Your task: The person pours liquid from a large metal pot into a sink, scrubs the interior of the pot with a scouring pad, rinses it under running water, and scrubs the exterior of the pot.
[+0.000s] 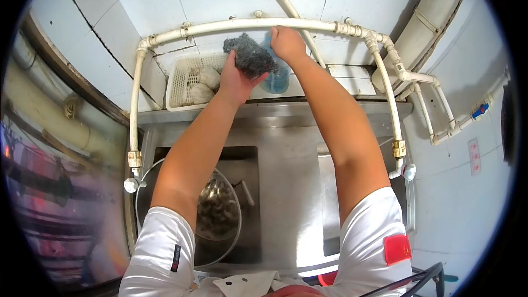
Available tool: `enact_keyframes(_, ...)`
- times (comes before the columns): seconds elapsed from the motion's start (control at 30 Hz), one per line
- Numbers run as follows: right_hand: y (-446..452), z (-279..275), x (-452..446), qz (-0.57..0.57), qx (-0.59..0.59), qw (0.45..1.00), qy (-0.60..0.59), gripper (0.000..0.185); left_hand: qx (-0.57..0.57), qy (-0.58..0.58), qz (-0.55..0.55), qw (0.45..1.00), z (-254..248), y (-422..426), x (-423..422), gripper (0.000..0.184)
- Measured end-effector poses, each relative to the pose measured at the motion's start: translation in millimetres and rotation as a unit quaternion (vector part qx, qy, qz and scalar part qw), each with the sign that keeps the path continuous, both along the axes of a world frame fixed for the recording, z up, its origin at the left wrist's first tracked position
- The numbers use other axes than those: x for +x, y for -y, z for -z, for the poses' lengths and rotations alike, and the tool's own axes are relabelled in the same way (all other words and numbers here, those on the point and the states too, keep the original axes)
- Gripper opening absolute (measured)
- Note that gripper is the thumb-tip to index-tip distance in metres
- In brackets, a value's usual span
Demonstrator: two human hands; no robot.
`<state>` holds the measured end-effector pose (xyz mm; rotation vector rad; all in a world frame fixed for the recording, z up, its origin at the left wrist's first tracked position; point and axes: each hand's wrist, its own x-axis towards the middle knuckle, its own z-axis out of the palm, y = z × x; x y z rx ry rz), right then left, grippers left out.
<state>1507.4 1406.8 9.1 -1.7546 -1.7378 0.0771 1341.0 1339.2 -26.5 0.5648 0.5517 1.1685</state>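
Observation:
My left hand (236,81) is cupped around a grey steel wool scourer (248,55), thumb on its near side and fingers beneath it. It holds the scourer up over the ledge behind the sink, against the side of a blue translucent bottle (278,80). My right hand (288,44) is closed at the top of that bottle, just below the horizontal pipe. The bottle's top is hidden by my fingers. To the left of my left hand stands a cream plastic basket (179,80) with pale, lumpy things (204,83) in it.
A white pipe (231,23) arches over the ledge, with a tap (132,185) at left and another tap (408,172) at right. Below lies a steel double sink (286,187). Its left basin holds a round, shiny metal vessel (217,209) and a hose. Tiled walls (451,198) close in.

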Motion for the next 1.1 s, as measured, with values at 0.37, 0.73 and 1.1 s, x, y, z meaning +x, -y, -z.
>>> enact_keyframes(0.37,6,4,-8,0.021,-0.048,0.999,-0.012,0.043,0.012,0.003,0.014,1.0,-5,1,-1,0.056)
enact_keyframes(0.73,32,10,10,0.009,0.157,0.936,-0.315,0.046,0.017,0.033,0.006,0.999,-26,46,-46,0.055)
enact_keyframes(1.1,349,137,-34,-0.048,-0.06,0.909,-0.409,0.044,-0.145,-0.062,0.134,0.978,1,262,-237,0.059)
